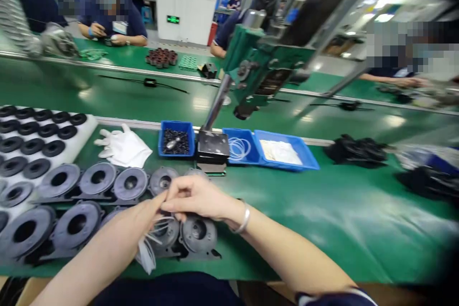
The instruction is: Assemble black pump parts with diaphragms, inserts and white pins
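Two hands meet low in the middle of our view: our left hand (pixel 138 222) comes in from the near left with its fingers pinching a bundle of thin clear rings (pixel 159 227), and our right hand (pixel 195 198), a silver bangle (pixel 245 220) on its wrist, has its fingertips pressed together on the same rings. They hang just above the grey round housings (pixel 107 201) lined up in two rows on the near left of the green bench mat (pixel 322 215). Left of those we see a white tray (pixel 77 141) loaded with black discs (pixel 32 138). Further back lie white gloves (pixel 124 148), then a blue bin of small black parts (pixel 176 139), a black press base (pixel 213 147), a blue bin holding clear rings (pixel 239 149) and a blue bin with white material (pixel 283 153). A green press machine (pixel 261 64) leans over the middle. Beyond it runs a green conveyor belt (pixel 125 93), shiny under ceiling lights, with other people seated along its far side. Black parts (pixel 355 150) pile at right.
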Action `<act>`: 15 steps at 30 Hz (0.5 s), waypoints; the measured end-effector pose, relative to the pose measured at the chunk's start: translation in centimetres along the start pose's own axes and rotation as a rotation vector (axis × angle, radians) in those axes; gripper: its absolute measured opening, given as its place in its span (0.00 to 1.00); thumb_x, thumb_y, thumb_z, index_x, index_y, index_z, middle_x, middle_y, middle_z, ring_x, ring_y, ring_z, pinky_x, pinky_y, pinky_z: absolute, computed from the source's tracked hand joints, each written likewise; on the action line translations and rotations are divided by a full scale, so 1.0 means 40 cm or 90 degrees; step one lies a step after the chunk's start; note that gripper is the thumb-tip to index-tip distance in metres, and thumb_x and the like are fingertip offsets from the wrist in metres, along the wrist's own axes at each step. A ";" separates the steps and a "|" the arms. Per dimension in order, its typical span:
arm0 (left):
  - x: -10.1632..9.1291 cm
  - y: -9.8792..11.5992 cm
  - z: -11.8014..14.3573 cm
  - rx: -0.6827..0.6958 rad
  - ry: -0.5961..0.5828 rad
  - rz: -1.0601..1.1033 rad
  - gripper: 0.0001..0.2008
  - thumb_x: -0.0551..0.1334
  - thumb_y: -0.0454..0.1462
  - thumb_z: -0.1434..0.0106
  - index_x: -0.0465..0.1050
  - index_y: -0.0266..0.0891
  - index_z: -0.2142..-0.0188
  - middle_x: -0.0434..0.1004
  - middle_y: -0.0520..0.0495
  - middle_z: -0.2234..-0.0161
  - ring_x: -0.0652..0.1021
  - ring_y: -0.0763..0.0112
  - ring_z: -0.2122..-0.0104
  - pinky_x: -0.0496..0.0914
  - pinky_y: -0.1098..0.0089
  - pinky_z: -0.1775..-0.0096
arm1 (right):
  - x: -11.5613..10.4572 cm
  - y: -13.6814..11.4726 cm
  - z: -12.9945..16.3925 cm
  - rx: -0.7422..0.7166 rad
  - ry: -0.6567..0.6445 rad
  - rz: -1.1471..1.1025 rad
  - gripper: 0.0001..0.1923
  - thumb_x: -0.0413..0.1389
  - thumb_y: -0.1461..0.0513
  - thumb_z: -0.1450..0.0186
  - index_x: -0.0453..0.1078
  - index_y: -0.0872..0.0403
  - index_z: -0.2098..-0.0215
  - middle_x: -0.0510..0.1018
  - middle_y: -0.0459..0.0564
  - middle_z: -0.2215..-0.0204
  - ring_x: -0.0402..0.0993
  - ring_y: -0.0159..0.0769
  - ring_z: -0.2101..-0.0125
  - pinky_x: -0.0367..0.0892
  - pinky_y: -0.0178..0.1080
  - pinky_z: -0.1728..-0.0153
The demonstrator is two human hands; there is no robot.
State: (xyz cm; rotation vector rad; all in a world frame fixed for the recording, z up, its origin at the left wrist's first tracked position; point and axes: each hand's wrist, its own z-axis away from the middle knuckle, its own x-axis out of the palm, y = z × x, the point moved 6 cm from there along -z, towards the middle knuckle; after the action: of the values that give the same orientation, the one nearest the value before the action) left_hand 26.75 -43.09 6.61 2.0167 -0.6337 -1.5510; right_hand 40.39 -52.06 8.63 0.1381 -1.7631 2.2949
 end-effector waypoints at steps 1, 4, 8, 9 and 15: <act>-0.011 0.018 0.001 -0.001 -0.004 0.020 0.32 0.50 0.31 0.30 0.49 0.59 0.31 0.79 0.51 0.49 0.82 0.72 0.55 0.77 0.75 0.55 | -0.019 -0.003 0.000 0.000 0.010 0.021 0.21 0.67 0.48 0.42 0.69 0.57 0.72 0.73 0.43 0.80 0.68 0.26 0.80 0.64 0.30 0.76; -0.082 0.033 0.011 -0.048 0.088 0.064 0.28 0.50 0.32 0.28 0.56 0.57 0.32 0.79 0.50 0.48 0.81 0.71 0.53 0.76 0.73 0.51 | -0.090 -0.019 -0.017 -0.032 0.112 0.146 0.17 0.62 0.51 0.37 0.69 0.56 0.72 0.71 0.42 0.81 0.65 0.26 0.81 0.61 0.31 0.77; -0.178 -0.008 0.035 -0.121 0.230 0.035 0.15 0.60 0.35 0.31 0.76 0.48 0.46 0.84 0.51 0.62 0.83 0.71 0.63 0.77 0.74 0.56 | -0.129 -0.031 -0.060 -0.073 0.167 0.375 0.12 0.58 0.58 0.34 0.71 0.56 0.72 0.72 0.43 0.80 0.66 0.28 0.79 0.59 0.32 0.75; -0.184 -0.017 0.035 -0.120 0.223 0.036 0.13 0.59 0.35 0.31 0.79 0.46 0.50 0.84 0.52 0.69 0.83 0.71 0.65 0.77 0.74 0.58 | -0.130 -0.031 -0.071 -0.079 0.165 0.417 0.11 0.57 0.59 0.34 0.72 0.56 0.72 0.73 0.44 0.79 0.66 0.29 0.77 0.60 0.32 0.74; -0.123 0.004 -0.006 -0.001 0.075 -0.093 0.19 0.50 0.33 0.29 0.77 0.38 0.47 0.79 0.42 0.47 0.78 0.64 0.47 0.73 0.63 0.44 | -0.130 -0.034 -0.113 -0.107 0.186 0.524 0.09 0.57 0.62 0.33 0.73 0.56 0.71 0.78 0.46 0.74 0.70 0.32 0.74 0.62 0.34 0.70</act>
State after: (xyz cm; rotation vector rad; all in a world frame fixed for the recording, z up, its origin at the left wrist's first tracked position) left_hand 25.82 -40.04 10.36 2.1757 -0.4481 -1.4991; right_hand 46.08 -48.09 7.55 -1.0809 -2.0716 2.4291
